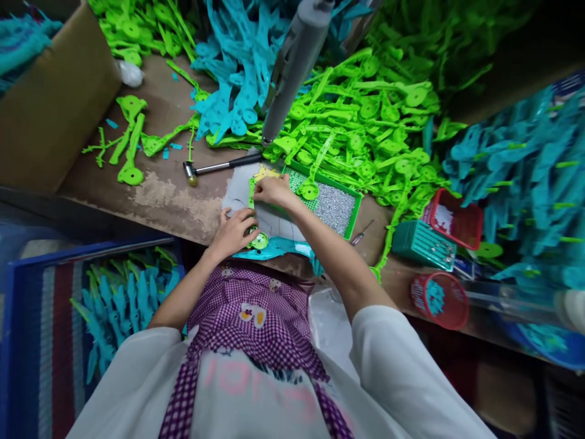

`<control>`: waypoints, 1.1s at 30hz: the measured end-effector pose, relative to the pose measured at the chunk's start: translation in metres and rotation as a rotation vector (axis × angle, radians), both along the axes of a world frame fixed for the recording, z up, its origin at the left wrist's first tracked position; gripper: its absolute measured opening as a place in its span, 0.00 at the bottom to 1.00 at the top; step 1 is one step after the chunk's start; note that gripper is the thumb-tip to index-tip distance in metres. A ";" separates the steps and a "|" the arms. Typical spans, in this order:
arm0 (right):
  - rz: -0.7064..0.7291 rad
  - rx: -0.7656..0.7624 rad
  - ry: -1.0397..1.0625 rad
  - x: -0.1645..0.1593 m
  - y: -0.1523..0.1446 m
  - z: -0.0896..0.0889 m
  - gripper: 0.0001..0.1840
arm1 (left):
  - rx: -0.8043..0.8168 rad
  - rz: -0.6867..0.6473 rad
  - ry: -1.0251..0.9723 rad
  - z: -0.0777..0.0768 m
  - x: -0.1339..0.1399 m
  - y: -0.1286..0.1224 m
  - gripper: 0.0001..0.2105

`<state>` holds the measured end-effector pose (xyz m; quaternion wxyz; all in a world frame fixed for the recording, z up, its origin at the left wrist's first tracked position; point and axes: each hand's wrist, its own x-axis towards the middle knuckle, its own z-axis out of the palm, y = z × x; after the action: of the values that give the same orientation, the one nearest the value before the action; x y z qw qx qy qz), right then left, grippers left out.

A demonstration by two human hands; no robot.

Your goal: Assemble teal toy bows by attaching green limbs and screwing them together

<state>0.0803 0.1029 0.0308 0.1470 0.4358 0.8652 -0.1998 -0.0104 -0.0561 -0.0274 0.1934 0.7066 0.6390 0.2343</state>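
Observation:
A lime-green plastic part [251, 198] with a round, disc-like end lies on a grey pad [235, 189] in front of me. My left hand [234, 233] holds it down, fingers curled over its lower stretch near the disc. At the part's upper end my right hand [273, 190] is closed in a pinch; whatever is between its fingertips is too small to see. A blue plastic part [276, 247] lies along the table edge just below. Beside my right hand, a green tray [358, 210] contains small silvery metal pieces, with another lime-green part [308, 190] lying across it.
A hammer [214, 167] lies left of the pad, under a grey upright tool [295, 73]. Lime-green parts [365, 122] and blue parts [242, 67] are heaped behind. A screwdriver [361, 233], teal basket [423, 244] and red tub [441, 299] stand rightward; a blue crate [27, 268] is left.

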 end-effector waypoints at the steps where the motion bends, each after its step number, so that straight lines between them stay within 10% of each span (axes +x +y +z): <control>1: -0.009 -0.002 -0.026 -0.002 0.001 0.001 0.12 | -0.001 -0.004 -0.003 0.000 0.000 0.001 0.09; 17: 0.212 -0.193 -0.197 -0.020 0.038 0.013 0.10 | 0.045 -0.025 -0.057 -0.007 -0.003 0.001 0.07; 33: 0.175 -0.068 -0.359 -0.050 0.037 0.013 0.12 | 0.053 -0.017 -0.060 -0.007 -0.002 0.001 0.06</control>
<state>0.0301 0.1394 0.0437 0.3302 0.3825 0.8524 -0.1343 -0.0128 -0.0549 -0.0342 0.1957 0.7096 0.6205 0.2705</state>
